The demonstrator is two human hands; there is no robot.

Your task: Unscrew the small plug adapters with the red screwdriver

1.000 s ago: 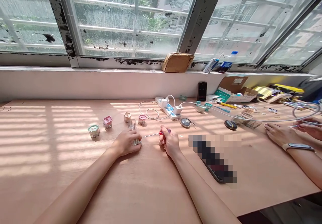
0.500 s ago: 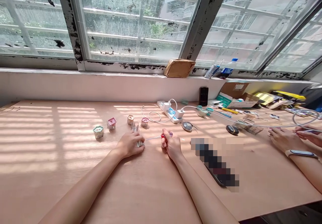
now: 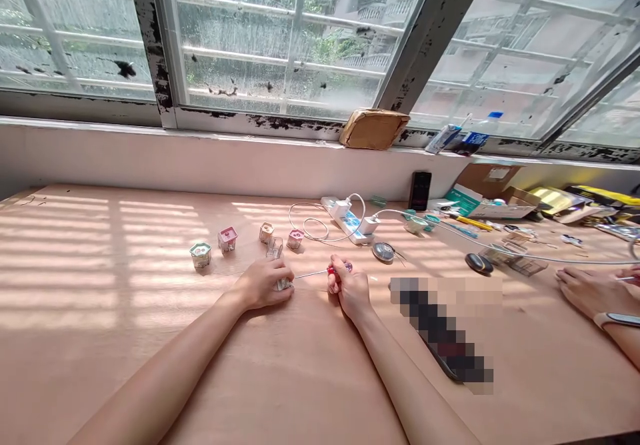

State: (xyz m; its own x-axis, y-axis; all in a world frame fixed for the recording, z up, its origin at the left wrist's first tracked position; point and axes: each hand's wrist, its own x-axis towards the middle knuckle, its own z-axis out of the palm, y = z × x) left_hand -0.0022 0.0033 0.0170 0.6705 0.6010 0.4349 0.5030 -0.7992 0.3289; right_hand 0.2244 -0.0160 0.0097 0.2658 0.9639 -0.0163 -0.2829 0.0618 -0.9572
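Head view: closing the left hand (image 3: 261,285) around a small clear block (image 3: 284,284), steadying it on the plywood bench (image 3: 150,371). Pinching a red-handled steel screwdriver (image 3: 331,271) in the right hand (image 3: 350,290), tip aimed at it.

My left fingers (image 3: 264,278) hide most of a small clear block (image 3: 285,285); a dark oblong object (image 3: 440,331) on the surface is pixelated, a co-worker's hand (image 3: 590,293) meets the right edge, and far-off scattered parts (image 3: 515,250) are too small to tell.
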